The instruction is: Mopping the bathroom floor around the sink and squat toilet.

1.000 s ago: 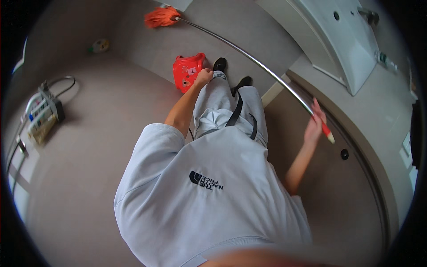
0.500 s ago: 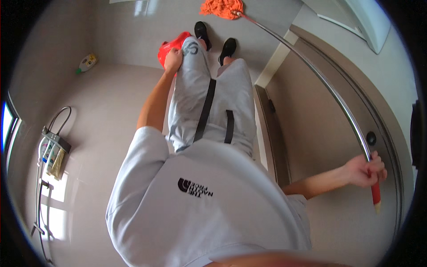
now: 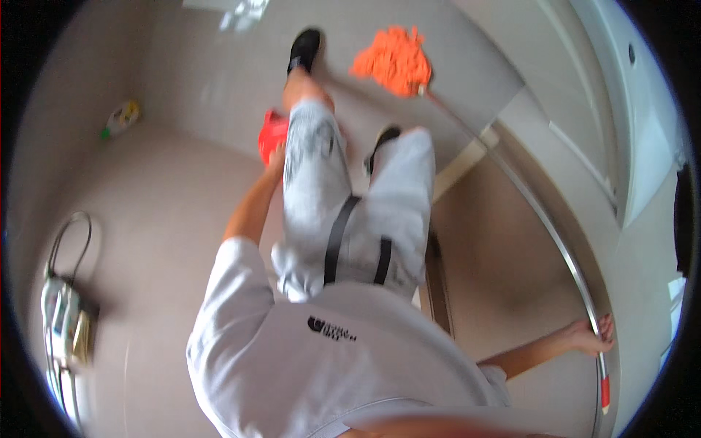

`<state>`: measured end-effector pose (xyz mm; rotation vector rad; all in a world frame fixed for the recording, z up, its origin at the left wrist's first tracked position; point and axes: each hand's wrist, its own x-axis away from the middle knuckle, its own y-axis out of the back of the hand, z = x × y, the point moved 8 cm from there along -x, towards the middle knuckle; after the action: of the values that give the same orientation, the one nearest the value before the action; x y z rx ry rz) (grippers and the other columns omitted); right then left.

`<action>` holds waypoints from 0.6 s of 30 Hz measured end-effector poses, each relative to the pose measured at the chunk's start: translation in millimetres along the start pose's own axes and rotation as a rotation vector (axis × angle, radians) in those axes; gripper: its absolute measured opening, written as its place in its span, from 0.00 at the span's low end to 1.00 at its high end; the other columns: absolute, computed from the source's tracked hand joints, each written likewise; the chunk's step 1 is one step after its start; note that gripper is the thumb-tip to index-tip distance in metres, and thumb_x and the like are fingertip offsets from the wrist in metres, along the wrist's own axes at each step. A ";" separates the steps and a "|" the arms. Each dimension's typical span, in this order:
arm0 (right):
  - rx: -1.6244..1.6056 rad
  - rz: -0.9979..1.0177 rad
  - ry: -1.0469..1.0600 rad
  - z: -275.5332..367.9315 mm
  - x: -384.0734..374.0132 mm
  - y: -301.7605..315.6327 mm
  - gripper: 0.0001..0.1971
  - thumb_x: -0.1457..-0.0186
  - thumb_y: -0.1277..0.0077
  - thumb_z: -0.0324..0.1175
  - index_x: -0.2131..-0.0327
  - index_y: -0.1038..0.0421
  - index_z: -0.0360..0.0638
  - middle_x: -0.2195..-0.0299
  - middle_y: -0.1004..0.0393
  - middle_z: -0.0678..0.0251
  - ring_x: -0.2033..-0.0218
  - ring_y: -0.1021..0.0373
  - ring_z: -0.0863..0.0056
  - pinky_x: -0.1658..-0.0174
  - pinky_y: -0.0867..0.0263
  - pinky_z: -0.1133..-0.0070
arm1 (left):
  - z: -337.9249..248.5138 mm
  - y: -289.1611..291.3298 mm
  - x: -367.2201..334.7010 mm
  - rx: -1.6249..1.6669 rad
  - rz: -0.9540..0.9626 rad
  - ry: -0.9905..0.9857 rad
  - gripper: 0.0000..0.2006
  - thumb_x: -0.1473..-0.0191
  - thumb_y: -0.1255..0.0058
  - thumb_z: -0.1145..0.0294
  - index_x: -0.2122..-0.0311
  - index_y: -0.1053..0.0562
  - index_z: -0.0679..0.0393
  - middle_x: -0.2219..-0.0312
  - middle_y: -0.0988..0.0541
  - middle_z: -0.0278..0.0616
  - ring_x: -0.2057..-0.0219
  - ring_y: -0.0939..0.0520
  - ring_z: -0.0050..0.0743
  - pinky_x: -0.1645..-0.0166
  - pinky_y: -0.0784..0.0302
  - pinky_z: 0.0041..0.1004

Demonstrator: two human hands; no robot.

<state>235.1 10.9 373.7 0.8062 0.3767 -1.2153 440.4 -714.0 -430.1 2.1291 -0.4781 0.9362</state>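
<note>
My right hand (image 3: 590,336) is closed around the silver pole of a mop (image 3: 544,212), just above its red end grip. The pole slants up and away to an orange mop head (image 3: 398,62) of shaggy strands, lying on the grey floor ahead of my feet and to the right. Beside my left knee, my left hand (image 3: 277,155) grips a red plastic object (image 3: 272,134). It looks like a bucket or basin, but my leg hides part of it, so its kind is unclear. Some fingers of this hand are blurred.
A brown door (image 3: 496,241) with its frame stands at my right. A white fixture (image 3: 642,109) is at the far right. A bottle (image 3: 123,117) with a green cap lies by the left wall. A shower hose and a caddy (image 3: 69,321) with bottles hang on that wall.
My left leg has stepped forward and my view has turned. The mop head now appears lower and further right. My right hand is lower, still on the pole; the red object stays by my left leg.
</note>
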 end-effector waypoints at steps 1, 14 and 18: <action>0.084 -0.020 0.059 -0.8 5.6 3.0 0.20 0.43 0.58 0.40 0.73 0.32 0.26 0.79 0.30 0.55 0.70 0.26 0.56 0.61 0.26 0.66 | 2.8 -16.3 -20.6 0.049 -0.022 -0.013 0.21 0.40 0.61 0.53 0.54 0.28 0.60 0.60 0.21 0.54 0.54 0.21 0.54 0.51 0.27 0.50; 0.319 -0.503 -0.033 -53.0 -20.5 98.9 0.11 0.44 0.51 0.33 0.71 0.33 0.33 0.80 0.34 0.65 0.81 0.34 0.73 0.74 0.32 0.77 | 108.1 -4.7 -92.9 0.364 -0.108 0.315 0.22 0.55 0.52 0.44 0.74 0.23 0.57 0.72 0.19 0.47 0.65 0.20 0.46 0.53 0.31 0.42; 0.336 -0.445 0.030 -61.3 -24.2 84.3 0.12 0.43 0.50 0.36 0.65 0.35 0.35 0.74 0.33 0.61 0.76 0.32 0.69 0.73 0.30 0.74 | 124.1 3.8 -83.2 0.407 -0.119 0.437 0.23 0.58 0.49 0.42 0.78 0.22 0.56 0.75 0.18 0.45 0.68 0.20 0.44 0.53 0.31 0.41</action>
<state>314.9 82.0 377.3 1.0647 0.3933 -1.7133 441.2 -807.6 -546.6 2.1774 0.0665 1.4772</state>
